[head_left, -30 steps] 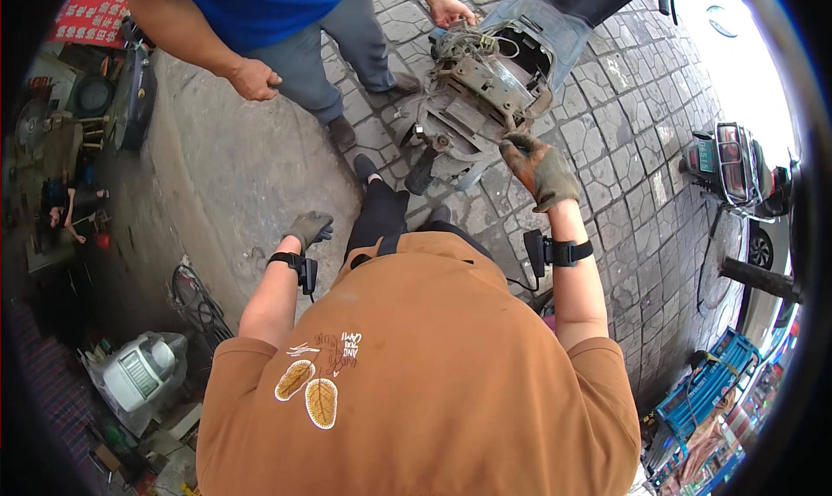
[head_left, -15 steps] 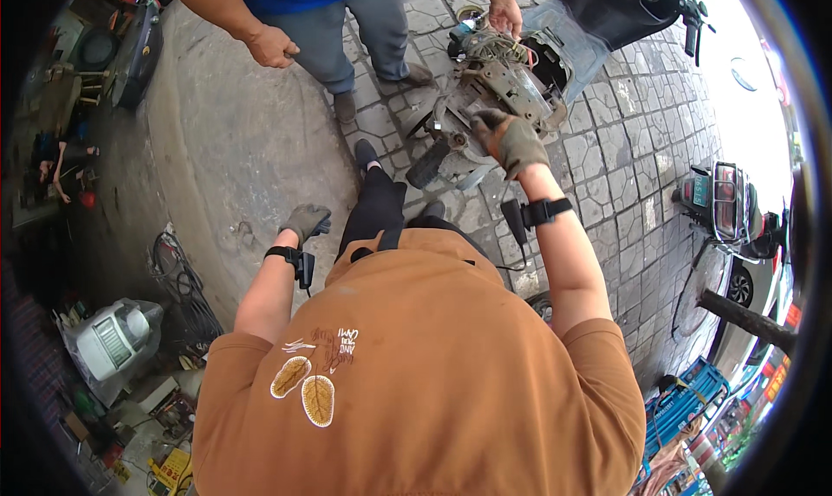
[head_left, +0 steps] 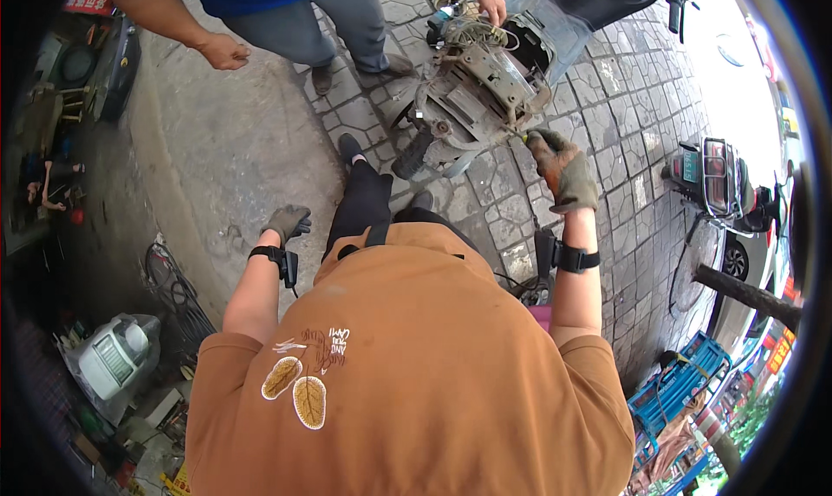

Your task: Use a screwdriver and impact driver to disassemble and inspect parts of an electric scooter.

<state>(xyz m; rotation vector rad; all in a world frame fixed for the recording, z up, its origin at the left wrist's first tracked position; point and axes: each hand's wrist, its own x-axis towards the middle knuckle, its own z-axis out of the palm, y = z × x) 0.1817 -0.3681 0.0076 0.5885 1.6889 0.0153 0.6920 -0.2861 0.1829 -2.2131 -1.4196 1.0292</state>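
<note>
Stripped scooter with a rusty, dirt-caked metal frame [head_left: 485,75] stands far, right of centre, on grey patterned paving [head_left: 620,119]; its tangle of pale, dusty cables [head_left: 477,35] lies exposed at the far end, beside an open grey plastic body panel [head_left: 559,28]. Right hand [head_left: 563,173], in a grey-green work glove stained orange, is raised just beside the frame's near right corner, fingers curled inward; a tiny yellowish spot shows at the fingertips, too small to name, so cannot tell whether it grips anything or touches metal. Left hand [head_left: 289,222], in a dark grey glove, hangs low at the near left, well apart from the scooter, fingers loosely bent; palm hidden, contents cannot be told. Co-worker's bare hand [head_left: 492,7] reaches in at the cables from the far side; the other bare hand [head_left: 225,52] hangs farther left, away from the machine. Step in hand, by judgement: handling around the exposed frame. Next contact would call for a careful right-hand placement, clear of the cables and the co-worker's fingers.
</note>
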